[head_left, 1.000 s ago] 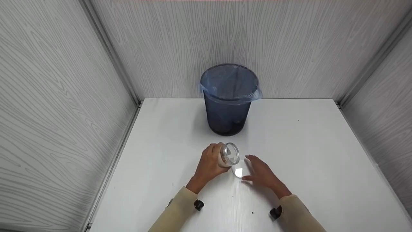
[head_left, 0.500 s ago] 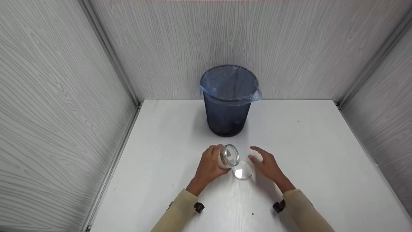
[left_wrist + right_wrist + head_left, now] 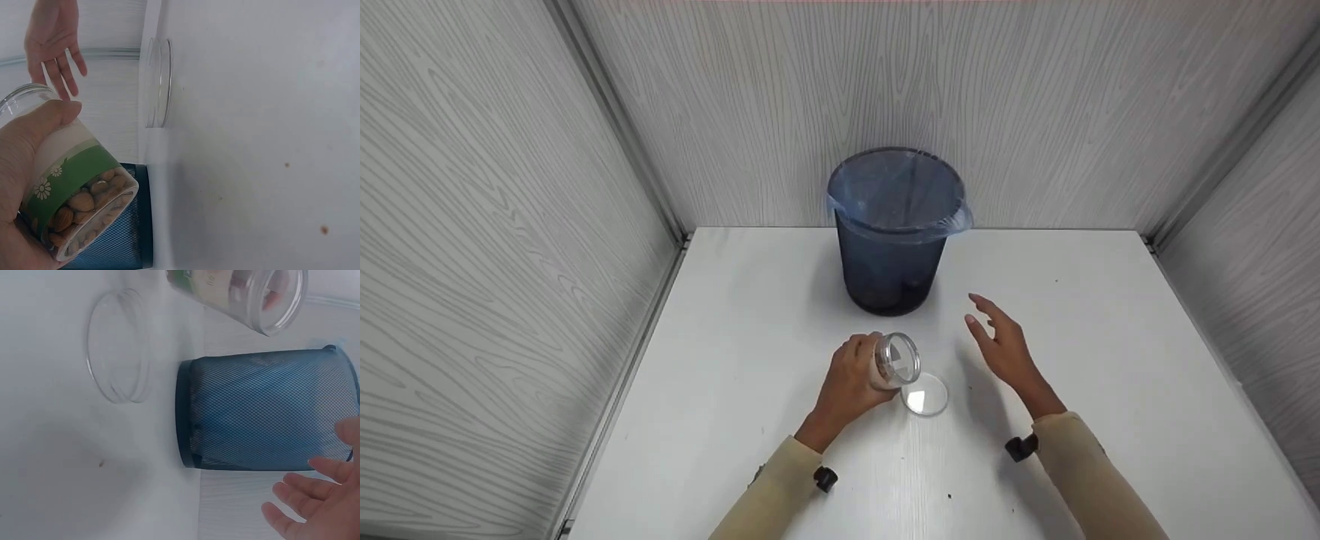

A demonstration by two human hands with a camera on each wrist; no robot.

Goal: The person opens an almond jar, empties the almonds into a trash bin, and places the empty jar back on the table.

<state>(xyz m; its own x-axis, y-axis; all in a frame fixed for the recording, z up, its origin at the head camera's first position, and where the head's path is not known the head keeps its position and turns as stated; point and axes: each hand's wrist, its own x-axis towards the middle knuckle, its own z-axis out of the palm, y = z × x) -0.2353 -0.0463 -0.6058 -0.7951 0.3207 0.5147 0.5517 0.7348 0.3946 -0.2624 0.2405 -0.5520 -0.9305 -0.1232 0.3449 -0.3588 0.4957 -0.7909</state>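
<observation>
My left hand (image 3: 846, 382) grips a clear jar (image 3: 898, 361) above the table, its uncovered mouth tilted to the right. In the left wrist view the jar bears a green band (image 3: 79, 169) with white daisies, and almonds (image 3: 81, 202) show at its bottom end. A clear round lid (image 3: 926, 395) lies on the white table just right of the jar. Raised over the table to the right of the lid, my right hand (image 3: 1006, 349) holds nothing. Its fingers (image 3: 301, 492) are apart and loosely extended in the right wrist view.
A dark blue mesh bin (image 3: 891, 274) with a blue plastic liner (image 3: 958, 220) stands behind the hands, towards the back wall. Pale wood-grain panels (image 3: 487, 262) enclose the table on the left, back and right. Small dark specks dot the white tabletop (image 3: 720, 360).
My right hand has moved off the lid, upward and to the right, leaving the lid on the table. The left hand and the jar stay where they were.
</observation>
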